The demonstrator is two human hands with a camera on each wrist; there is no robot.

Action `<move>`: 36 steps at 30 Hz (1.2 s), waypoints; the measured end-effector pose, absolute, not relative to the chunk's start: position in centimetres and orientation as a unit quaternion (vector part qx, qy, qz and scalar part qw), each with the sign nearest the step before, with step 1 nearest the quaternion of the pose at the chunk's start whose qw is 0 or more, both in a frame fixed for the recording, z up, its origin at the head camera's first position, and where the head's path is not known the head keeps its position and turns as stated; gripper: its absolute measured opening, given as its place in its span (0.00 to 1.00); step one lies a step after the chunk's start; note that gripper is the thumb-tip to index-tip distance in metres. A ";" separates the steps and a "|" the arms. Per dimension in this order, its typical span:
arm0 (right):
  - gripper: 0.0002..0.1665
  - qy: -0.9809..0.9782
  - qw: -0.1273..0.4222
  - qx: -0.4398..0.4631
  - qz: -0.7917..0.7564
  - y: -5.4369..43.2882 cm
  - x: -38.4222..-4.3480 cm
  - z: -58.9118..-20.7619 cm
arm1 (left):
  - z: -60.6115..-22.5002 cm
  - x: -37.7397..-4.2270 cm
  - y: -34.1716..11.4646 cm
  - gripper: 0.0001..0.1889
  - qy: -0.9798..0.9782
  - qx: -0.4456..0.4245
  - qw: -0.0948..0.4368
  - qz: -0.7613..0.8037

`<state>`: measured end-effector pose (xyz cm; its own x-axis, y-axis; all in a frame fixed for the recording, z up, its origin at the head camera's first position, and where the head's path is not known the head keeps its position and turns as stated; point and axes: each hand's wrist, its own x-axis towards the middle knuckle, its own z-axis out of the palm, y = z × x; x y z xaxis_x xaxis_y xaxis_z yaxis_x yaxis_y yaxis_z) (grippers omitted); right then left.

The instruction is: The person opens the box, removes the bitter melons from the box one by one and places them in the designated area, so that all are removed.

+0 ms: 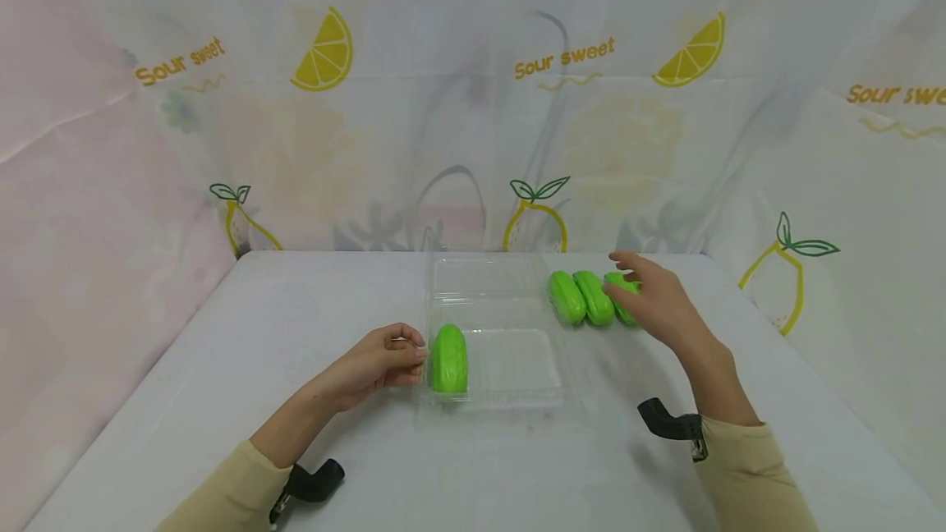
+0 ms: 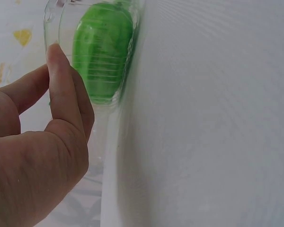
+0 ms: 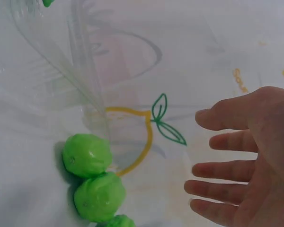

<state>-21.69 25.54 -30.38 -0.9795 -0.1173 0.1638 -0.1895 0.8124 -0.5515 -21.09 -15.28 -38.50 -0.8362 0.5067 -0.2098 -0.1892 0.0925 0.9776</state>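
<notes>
A clear plastic clamshell box [image 1: 517, 360] lies with its lid [image 1: 484, 276] folded back on the table. One shiny bright-green oblong piece, like a stubby cucumber [image 1: 449, 360], sits lengthwise against the box's left wall. My left hand [image 1: 380, 364] pinches the left rim of the box between thumb and fingers; the left wrist view shows the fingertips at that rim. Beside the lid, three more green pieces [image 1: 594, 298] lie in a row on the table. My right hand [image 1: 654, 298] hovers above the rightmost one, fingers spread and holding nothing, partly hiding it.
The white table [image 1: 296, 302] ends at a printed cloth backdrop [image 1: 458, 146] with lemon drawings. Cloth walls also rise on both sides. A black wrist mount [image 1: 314, 483] juts from the left sleeve, and another black mount [image 1: 668, 421] from the right.
</notes>
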 end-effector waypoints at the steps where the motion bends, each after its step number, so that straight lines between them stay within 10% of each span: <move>1: 0.33 -0.950 0.057 0.086 0.296 25.2 -21.6 -30.3 | -38.5 -21.1 -15.3 0.15 0.691 0.115 0.262 0.664; 36: 0.29 -0.890 -0.098 0.234 0.378 13.3 -19.7 -34.3 | -38.7 -21.4 -15.5 0.12 0.684 0.127 0.275 0.664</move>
<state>-19.66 13.31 -34.26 -0.8718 -0.4898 0.0029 -0.3421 0.6047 -0.7193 -21.39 -15.51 -38.72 -0.8168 0.5385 -0.2069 -0.1903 0.0870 0.9779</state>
